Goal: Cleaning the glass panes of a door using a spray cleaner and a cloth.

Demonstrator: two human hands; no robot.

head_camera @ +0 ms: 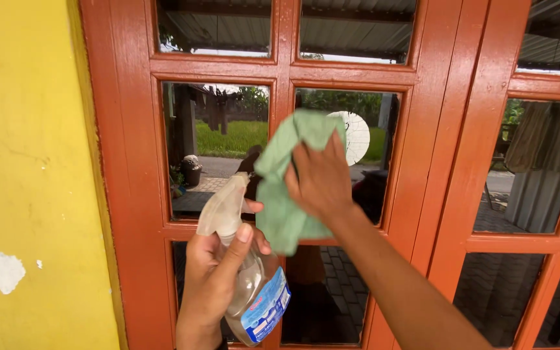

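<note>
The left hand (pixel 212 279) is gripping a clear spray bottle (pixel 244 259) with fingers curled fully around its neck, while beyond it the right hand (pixel 319 178) is pressing a green cloth (pixel 286 188), fingers spread flat, against a glass pane (pixel 351 129) of the orange-red door (pixel 124 162).

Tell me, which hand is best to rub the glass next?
The right hand, probably. It presses the green cloth flat against the window pane, while the left hand is busy gripping the spray bottle.
</note>
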